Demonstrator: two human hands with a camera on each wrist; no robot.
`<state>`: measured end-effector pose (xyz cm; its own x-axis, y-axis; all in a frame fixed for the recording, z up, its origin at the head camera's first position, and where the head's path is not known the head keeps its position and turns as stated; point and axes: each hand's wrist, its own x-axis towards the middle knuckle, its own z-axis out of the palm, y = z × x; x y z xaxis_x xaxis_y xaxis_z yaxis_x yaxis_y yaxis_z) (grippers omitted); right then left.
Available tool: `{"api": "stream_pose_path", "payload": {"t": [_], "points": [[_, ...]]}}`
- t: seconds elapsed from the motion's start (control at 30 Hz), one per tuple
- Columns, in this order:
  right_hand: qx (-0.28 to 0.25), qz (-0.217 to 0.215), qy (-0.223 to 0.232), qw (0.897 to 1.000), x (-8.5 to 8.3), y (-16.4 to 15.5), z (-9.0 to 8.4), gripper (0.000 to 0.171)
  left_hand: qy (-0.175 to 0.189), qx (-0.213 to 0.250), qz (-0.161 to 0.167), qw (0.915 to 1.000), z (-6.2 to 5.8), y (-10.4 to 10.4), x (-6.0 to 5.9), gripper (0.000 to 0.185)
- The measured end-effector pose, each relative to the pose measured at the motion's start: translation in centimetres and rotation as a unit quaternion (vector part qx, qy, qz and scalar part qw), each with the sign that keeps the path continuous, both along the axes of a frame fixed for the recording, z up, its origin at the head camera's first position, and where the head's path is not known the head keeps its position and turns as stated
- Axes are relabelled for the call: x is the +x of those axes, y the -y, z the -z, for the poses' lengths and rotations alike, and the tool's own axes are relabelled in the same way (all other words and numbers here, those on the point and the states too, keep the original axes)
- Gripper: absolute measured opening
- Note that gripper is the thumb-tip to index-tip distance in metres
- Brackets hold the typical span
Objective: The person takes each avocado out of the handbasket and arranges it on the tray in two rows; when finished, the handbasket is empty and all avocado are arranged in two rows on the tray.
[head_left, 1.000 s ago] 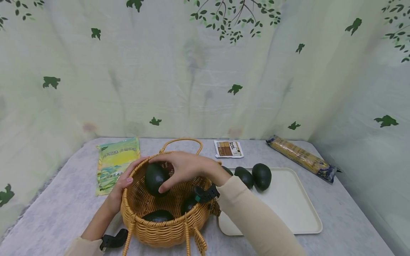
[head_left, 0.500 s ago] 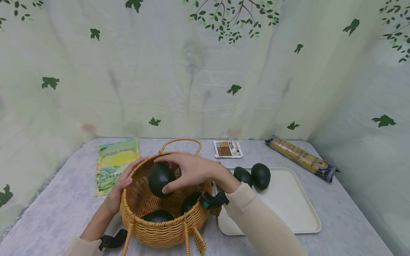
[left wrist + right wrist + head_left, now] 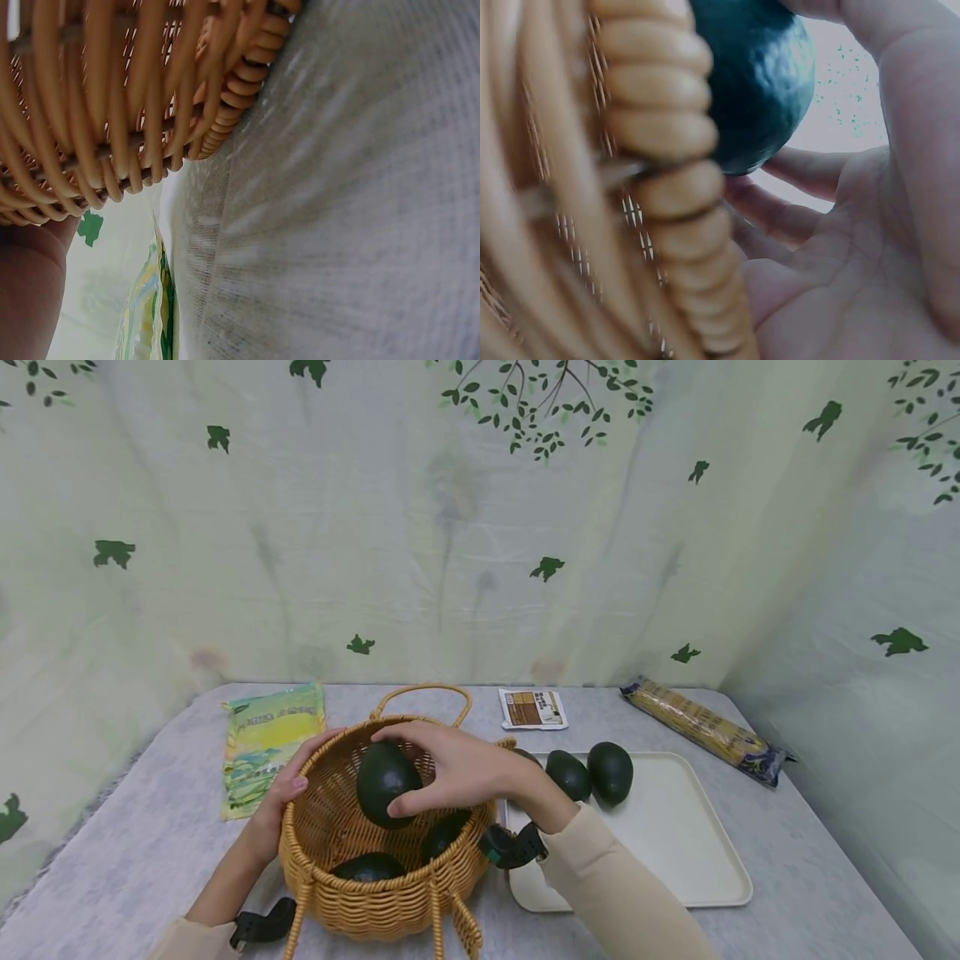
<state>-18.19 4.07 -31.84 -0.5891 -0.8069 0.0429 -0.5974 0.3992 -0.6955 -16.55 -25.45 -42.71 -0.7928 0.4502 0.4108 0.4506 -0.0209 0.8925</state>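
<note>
— What is in front of you, nearest first?

— You stand at a grey table [image 3: 787, 877] walled by leaf-printed cloth [image 3: 480, 527]. Closest to you is one wicker basket [image 3: 375, 893]. Your left hand [image 3: 281, 797] rests on its left rim with the fingers lying fairly straight along the weave. Your right hand [image 3: 457, 768] curls finger and thumb around one dark avocado [image 3: 385, 782], held above the inside of the basket.

— How many avocados in all?

— You can count five for certain: the one you grip, two lying in the basket bottom [image 3: 369, 866] and [image 3: 444, 833], and two [image 3: 570, 774] and [image 3: 611, 772] on the single cream tray [image 3: 697, 860] just right of the basket. A dark edge behind your wrist may be a sixth; you cannot tell.

— And farther back?

— One green-yellow bag [image 3: 270, 743] at the left, one small brown sachet [image 3: 533, 708] in the middle, one long pasta packet [image 3: 705, 727] at the right.
</note>
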Motion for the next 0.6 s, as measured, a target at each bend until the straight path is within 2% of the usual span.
{"api": "stream_pose_path", "payload": {"t": [0.2,0.43,0.6], "points": [[-0.029,0.012,-0.007,0.999,0.5,-0.5,0.4,0.079,-0.001,0.001,0.000,1.0000,0.0,0.1,0.0,0.064],[-0.095,0.025,0.027,0.995,1.6,-1.2,0.9,0.080,0.001,-0.004,-0.027,0.9996,0.1,0.0,0.0,0.064],[-0.117,0.044,0.007,0.992,2.4,-1.9,1.3,0.079,-0.001,-0.010,-0.030,0.9995,0.2,0.1,0.0,0.064]]}}
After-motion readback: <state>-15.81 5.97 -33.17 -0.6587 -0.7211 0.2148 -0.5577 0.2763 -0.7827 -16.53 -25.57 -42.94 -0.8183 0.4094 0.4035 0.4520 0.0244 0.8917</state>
